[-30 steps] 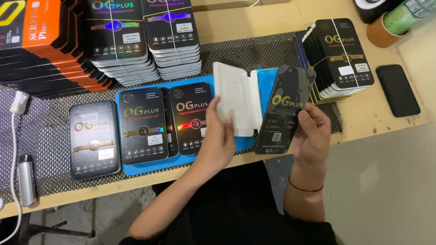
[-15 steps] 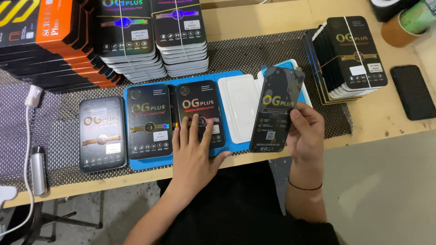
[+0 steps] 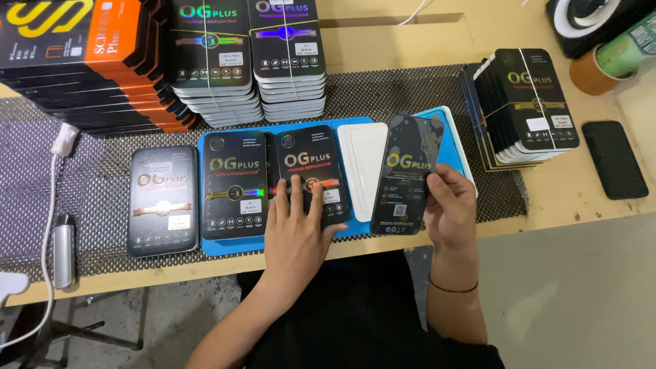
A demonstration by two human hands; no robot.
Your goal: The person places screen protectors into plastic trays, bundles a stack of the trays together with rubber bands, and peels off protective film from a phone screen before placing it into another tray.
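Wooden counter point(image 3: 410, 48) surface carries a dark mesh mat point(image 3: 410, 96) across most of its width. At far left, a white cable point(image 3: 49, 205) runs down beside a small silver cylinder point(image 3: 63, 249). Behind these, a stack of black-and-orange boxes point(image 3: 89, 61) stands at the rear left, with two tall stacks of dark flat packages point(image 3: 249, 61) just to its right. On the mat, a grey flat package point(image 3: 162, 201) lies beside a blue tray point(image 3: 225, 244). The tray holds two black flat packages side by side: the first black package point(image 3: 234, 184) and the second black package point(image 3: 311, 167). The left hand point(image 3: 295, 232) rests flat on the second black package, fingers spread and extended, grasping nothing. A white insert point(image 3: 365, 164) lies on the tray just right of that package. The right hand point(image 3: 449, 212) grips a dark sleeve point(image 3: 406, 174) by its right edge, thumb on the front face, holding it tilted above the tray's right portion and overlapping the white insert. Farther right, a leaning row of black packages point(image 3: 526, 109) stands on the mat. A black phone point(image 3: 615, 158) lies on the bare counter at far right, with a roll of brown tape point(image 3: 589, 74) behind it.
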